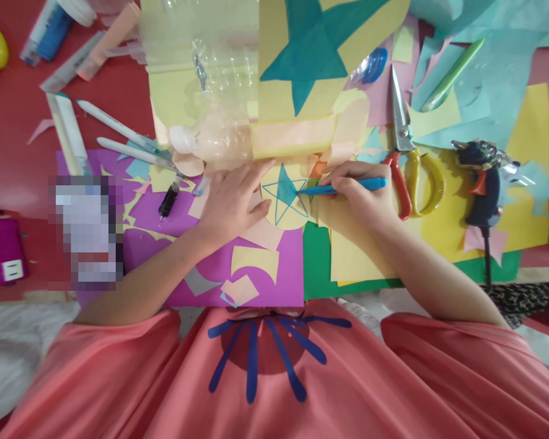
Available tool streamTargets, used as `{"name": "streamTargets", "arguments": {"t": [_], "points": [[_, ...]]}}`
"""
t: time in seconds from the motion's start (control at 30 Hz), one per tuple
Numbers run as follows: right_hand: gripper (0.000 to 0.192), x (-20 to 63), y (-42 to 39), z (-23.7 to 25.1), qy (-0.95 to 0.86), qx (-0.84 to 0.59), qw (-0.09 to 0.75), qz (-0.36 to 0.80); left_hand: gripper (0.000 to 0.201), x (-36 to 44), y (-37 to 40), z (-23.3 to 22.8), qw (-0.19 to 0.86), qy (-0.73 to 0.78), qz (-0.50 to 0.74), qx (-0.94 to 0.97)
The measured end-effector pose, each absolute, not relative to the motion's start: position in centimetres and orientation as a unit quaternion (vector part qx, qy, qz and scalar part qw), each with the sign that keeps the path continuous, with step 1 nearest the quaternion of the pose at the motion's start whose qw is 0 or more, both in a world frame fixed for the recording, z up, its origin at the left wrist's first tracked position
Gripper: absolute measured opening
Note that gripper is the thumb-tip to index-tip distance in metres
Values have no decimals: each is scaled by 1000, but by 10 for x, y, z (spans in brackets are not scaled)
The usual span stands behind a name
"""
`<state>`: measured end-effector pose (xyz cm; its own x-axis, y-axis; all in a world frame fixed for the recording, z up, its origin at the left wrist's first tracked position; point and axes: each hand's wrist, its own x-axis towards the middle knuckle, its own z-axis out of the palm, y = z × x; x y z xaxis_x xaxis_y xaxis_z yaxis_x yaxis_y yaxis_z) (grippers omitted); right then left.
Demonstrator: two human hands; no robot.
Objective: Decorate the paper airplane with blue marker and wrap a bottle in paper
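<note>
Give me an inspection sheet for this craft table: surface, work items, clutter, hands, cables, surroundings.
Surface: red table, mostly under coloured paper sheets.
Work items: blue pen with its tip at a small star outlined on a yellow paper circle.
Clutter: scissors, glue gun, white pens, big teal star, clear plastic bottle, paper scraps.
Hands: left hand flat on the paper beside the star; right hand grips the pen.
Cables: glue gun cord runs toward the table edge.
Surroundings: purple box at left; a blurred patch hides something.
</note>
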<state>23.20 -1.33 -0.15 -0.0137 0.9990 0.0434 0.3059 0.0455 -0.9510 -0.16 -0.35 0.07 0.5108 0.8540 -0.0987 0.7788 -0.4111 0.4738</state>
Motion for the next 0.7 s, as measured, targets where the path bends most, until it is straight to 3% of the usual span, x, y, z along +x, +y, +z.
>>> {"name": "streamTargets", "arguments": {"t": [0.47, 0.7], "points": [[20, 232, -13, 3, -560, -570, 410, 439, 55, -2, -4, 1, 242, 489, 88, 833], [17, 230, -22, 3, -581, -482, 422, 502, 54, -1, -3, 1, 239, 494, 77, 833]]}}
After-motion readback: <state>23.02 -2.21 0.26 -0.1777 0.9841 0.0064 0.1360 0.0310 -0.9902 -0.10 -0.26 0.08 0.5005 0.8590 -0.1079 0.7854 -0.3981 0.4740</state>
